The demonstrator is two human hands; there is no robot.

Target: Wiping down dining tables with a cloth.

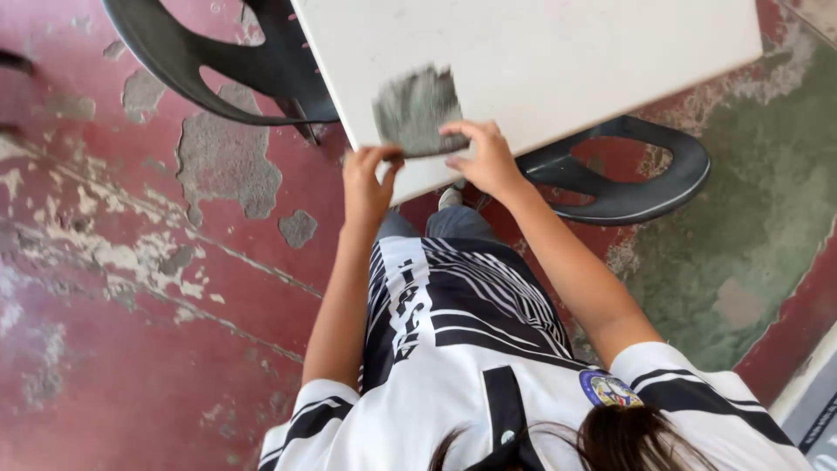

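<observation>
At the near edge of the white table (558,52), a blurry grey cloth-like piece (417,109) was pinched by the left hand (366,183) and right hand (484,157), one per lower corner, probably so it stayed stretched flat.

- The grey cloth (416,111) looks soft and matt, blurred at its edges.
- The white worktop (558,52) is smooth and matt, with faint smudges.
- The black chairs (623,187) look like moulded plastic with a slight sheen.
- The floor (131,262) is rough concrete under flaking red paint, with worn green patches.
- The shirt (453,349) is smooth printed fabric.
</observation>
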